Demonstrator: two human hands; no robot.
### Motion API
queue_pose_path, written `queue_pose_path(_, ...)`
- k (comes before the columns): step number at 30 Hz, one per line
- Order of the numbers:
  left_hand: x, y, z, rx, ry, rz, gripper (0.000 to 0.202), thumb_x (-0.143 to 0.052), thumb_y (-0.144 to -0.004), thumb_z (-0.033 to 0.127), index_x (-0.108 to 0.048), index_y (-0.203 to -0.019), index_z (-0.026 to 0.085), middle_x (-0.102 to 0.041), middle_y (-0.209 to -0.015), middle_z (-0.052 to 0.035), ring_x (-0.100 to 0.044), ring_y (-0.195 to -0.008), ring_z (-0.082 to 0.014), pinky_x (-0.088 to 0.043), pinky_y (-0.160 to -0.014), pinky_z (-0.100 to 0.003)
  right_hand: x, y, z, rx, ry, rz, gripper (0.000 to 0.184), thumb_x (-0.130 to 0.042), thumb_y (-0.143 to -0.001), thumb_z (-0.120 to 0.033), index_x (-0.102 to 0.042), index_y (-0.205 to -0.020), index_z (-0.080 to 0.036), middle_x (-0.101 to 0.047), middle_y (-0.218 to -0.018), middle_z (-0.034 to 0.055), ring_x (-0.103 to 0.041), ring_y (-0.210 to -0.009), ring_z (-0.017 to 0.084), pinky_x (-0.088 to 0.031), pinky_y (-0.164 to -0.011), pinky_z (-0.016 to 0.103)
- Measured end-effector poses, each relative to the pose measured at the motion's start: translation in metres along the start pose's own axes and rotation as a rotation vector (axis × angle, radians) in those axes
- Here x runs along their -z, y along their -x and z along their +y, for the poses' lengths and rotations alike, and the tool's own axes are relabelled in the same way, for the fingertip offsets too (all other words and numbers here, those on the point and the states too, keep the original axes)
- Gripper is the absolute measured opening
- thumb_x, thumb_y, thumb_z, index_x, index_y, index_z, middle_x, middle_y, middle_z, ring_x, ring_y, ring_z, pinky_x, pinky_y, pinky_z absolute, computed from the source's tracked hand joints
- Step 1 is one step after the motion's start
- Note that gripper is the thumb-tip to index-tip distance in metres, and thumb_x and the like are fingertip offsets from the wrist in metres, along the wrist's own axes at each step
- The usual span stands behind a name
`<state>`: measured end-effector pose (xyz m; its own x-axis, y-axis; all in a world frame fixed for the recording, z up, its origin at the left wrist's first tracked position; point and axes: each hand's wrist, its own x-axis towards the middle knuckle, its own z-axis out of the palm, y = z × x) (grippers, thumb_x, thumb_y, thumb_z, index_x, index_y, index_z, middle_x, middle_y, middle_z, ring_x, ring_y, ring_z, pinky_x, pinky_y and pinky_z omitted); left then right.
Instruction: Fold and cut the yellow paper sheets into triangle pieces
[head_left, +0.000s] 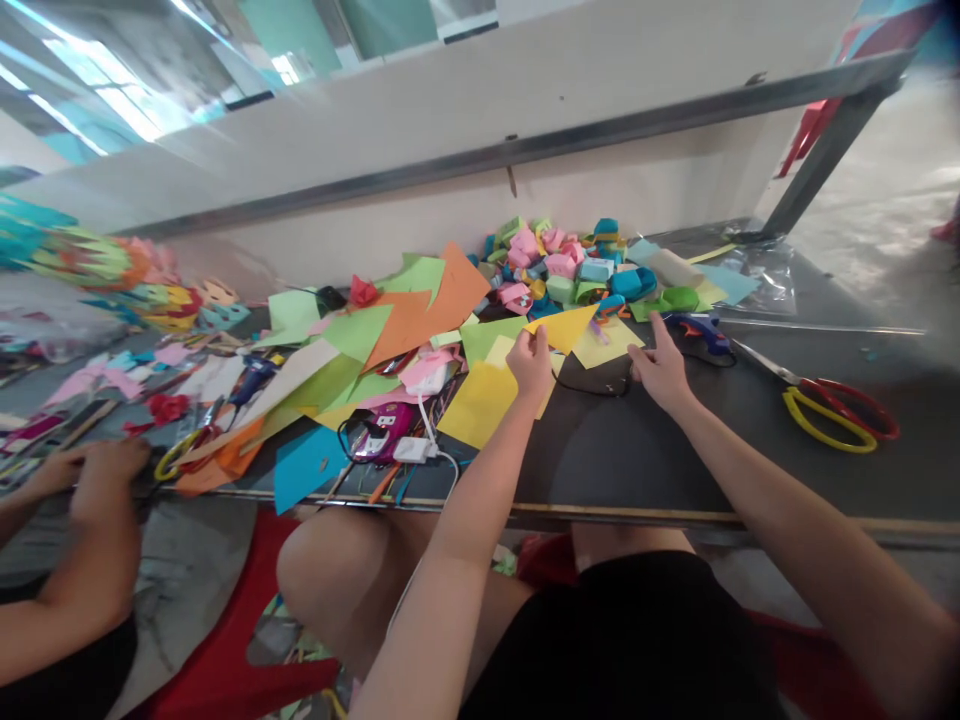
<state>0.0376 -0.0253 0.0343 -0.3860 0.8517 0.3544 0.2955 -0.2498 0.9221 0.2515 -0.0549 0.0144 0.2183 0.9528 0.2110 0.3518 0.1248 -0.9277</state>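
Note:
Above the table, my left hand (531, 362) pinches a piece of yellow paper (574, 325) between thumb and fingers. To its right, my right hand (664, 368) has its index finger stretched out and its thumb apart, with nothing visible in it. Just beyond that hand lies a blue glue gun (703, 332), its black cord curving over the dark table (600, 460). A pale yellow sheet (611, 343) is between my hands. Under my left hand is a larger yellow sheet (480, 405).
Scissors (832, 410) with red and yellow handles lie at right. Small folded paper pieces (559, 265) are heaped by the wall. Orange paper (427, 310), a purple power strip (386, 432) and a white charger (415, 450) are at left. A co-worker's hands (112, 460) work at far left.

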Motion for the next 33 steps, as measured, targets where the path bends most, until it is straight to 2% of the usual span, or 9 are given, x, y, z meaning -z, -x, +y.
queue_pose_path(2,0.000,-0.002,-0.002,0.047,0.064,-0.020,0.046,-0.054,-0.098,0.052,-0.043,-0.063,0.023,-0.050,-0.051,0.0047,-0.053,-0.052,-0.0128,-0.040,-0.061,-0.025,0.002,0.002,-0.003,0.081,0.150,-0.124,0.034,-0.053,-0.080,-0.031,-0.078,-0.097,-0.015,-0.052,-0.048,-0.0025,-0.042,-0.045,0.013,-0.034,-0.052,0.027)
queue_pose_path(5,-0.003,-0.001,-0.006,0.093,0.140,-0.080,0.053,-0.047,-0.099,0.059,-0.037,-0.062,0.024,-0.038,-0.045,0.0068,-0.044,-0.043,-0.0114,-0.036,-0.053,-0.025,0.003,0.004,-0.008,0.172,0.381,-0.385,0.019,-0.055,-0.072,-0.023,-0.072,-0.063,-0.019,-0.056,-0.051,-0.0012,-0.045,-0.049,0.012,-0.032,-0.056,0.027)
queue_pose_path(7,-0.004,0.000,-0.006,0.096,0.169,-0.092,0.054,-0.044,-0.100,0.062,-0.038,-0.062,0.024,-0.037,-0.046,0.0060,-0.044,-0.044,-0.0117,-0.034,-0.051,-0.026,0.003,0.004,-0.011,0.166,0.404,-0.405,0.018,-0.056,-0.071,-0.022,-0.071,-0.062,-0.019,-0.058,-0.051,-0.0017,-0.045,-0.049,0.011,-0.032,-0.056,0.027)
queue_pose_path(13,-0.003,0.003,-0.004,0.031,0.101,-0.092,0.054,-0.049,-0.099,0.061,-0.039,-0.061,0.023,-0.039,-0.052,0.0029,-0.048,-0.057,-0.0136,-0.036,-0.058,-0.027,-0.001,-0.003,-0.007,-0.057,0.008,-0.096,0.020,-0.053,-0.077,-0.024,-0.070,-0.071,-0.016,-0.044,-0.041,-0.0045,-0.039,-0.039,0.010,-0.030,-0.047,0.025)
queue_pose_path(16,-0.005,0.003,-0.006,-0.011,0.089,-0.123,0.054,-0.053,-0.095,0.064,-0.042,-0.061,0.023,-0.040,-0.056,0.0016,-0.049,-0.062,-0.0149,-0.038,-0.061,-0.027,-0.002,-0.002,-0.007,-0.038,-0.082,-0.153,0.021,-0.061,-0.083,-0.033,-0.071,-0.080,-0.015,-0.044,-0.040,-0.0053,-0.038,-0.037,0.009,-0.029,-0.044,0.024)
queue_pose_path(21,-0.009,0.001,-0.007,0.134,0.262,-0.140,0.060,-0.036,-0.093,0.079,-0.056,-0.085,0.023,-0.052,-0.067,0.0002,-0.054,-0.059,-0.0137,-0.043,-0.054,-0.026,0.000,0.002,-0.010,0.022,-0.115,-0.169,0.058,-0.063,-0.085,-0.064,-0.072,-0.110,-0.013,-0.046,-0.041,-0.0067,-0.038,-0.036,0.009,-0.029,-0.043,0.024)
queue_pose_path(23,-0.008,0.000,-0.006,0.165,0.270,-0.143,0.065,-0.035,-0.090,0.083,-0.058,-0.092,0.022,-0.052,-0.067,0.0008,-0.054,-0.055,-0.0133,-0.042,-0.050,-0.026,0.000,0.003,-0.012,0.033,-0.089,-0.214,0.066,-0.064,-0.080,-0.072,-0.073,-0.107,-0.012,-0.047,-0.041,-0.0061,-0.039,-0.038,0.009,-0.028,-0.045,0.024)
queue_pose_path(27,-0.005,0.001,-0.007,0.060,0.160,-0.145,0.065,-0.040,-0.087,0.084,-0.060,-0.088,0.022,-0.045,-0.060,0.0032,-0.046,-0.047,-0.0109,-0.034,-0.046,-0.025,0.001,0.007,-0.014,0.075,-0.044,-0.283,0.064,-0.066,-0.075,-0.075,-0.075,-0.089,-0.013,-0.046,-0.042,-0.0051,-0.040,-0.041,0.010,-0.029,-0.048,0.025)
queue_pose_path(33,-0.004,0.005,-0.010,-0.012,0.076,-0.232,0.052,-0.047,-0.095,0.071,-0.064,-0.092,0.022,-0.039,-0.052,0.0053,-0.043,-0.041,-0.0113,-0.029,-0.043,-0.026,-0.004,0.016,-0.017,0.188,0.067,-0.219,0.062,-0.060,-0.080,-0.076,-0.071,-0.068,-0.017,-0.044,-0.046,-0.0033,-0.038,-0.046,0.010,-0.026,-0.049,0.026)
